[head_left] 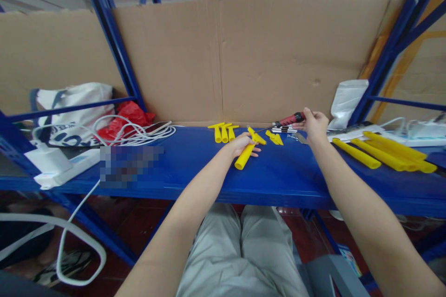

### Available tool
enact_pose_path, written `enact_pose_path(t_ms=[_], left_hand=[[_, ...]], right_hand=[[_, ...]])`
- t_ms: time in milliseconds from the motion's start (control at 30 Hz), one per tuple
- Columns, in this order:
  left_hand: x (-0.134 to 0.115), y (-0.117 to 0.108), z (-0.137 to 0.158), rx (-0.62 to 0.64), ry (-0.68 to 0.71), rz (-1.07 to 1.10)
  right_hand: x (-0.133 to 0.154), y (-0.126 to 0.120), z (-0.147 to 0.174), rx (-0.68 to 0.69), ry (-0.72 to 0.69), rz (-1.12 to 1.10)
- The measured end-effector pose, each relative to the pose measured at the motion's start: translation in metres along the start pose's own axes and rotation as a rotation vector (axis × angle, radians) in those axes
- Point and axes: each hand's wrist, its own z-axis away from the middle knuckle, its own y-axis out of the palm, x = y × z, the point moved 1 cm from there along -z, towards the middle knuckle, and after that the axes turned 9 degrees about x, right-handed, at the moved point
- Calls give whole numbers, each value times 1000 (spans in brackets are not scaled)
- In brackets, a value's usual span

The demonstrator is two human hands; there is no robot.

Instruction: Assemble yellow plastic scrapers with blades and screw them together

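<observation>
My left hand (242, 145) is closed around a yellow tube (245, 156) with a yellow bladed piece (257, 136) at its far end. In my right hand (313, 125) is a screwdriver (291, 120) with a red and black handle, held nearly level. Its thin shaft points left toward the bladed piece; whether the tip touches it I cannot tell. Just right of that piece lie loose yellow bladed parts (274, 138). Several yellow tubes with cross pieces (225, 132) rest at the back of the blue shelf (195, 167).
Long yellow tubes (383, 151) lie on the right. A white pouch (348, 102) leans by the blue post. To the left are a coiled white cable (149, 134), a power strip (75, 169), a red plastic bag (125, 118) and a cloth bag (75, 111). Cardboard (278, 55) walls the back.
</observation>
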Motion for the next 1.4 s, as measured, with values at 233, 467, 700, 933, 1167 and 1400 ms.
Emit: enact_pose_path(t_ms=[233, 467, 700, 933, 1167, 1400], left_hand=[[1, -2, -2, 11, 13, 13], [2, 1, -2, 44, 14, 15], [2, -2, -3, 1, 11, 34], [2, -3, -5, 14, 23, 25], [2, -3, -4, 18, 13, 18], [-1, -1, -1, 48, -6, 79]], right_hand=[[-4, -2, -2, -65, 19, 35], [-10, 0, -2, -35, -60, 97], [-2, -2, -3, -52, -118, 39], [3, 1, 2, 32, -147, -22], [3, 3, 4, 46, -133, -26], [3, 3, 5, 79, -151, -19]])
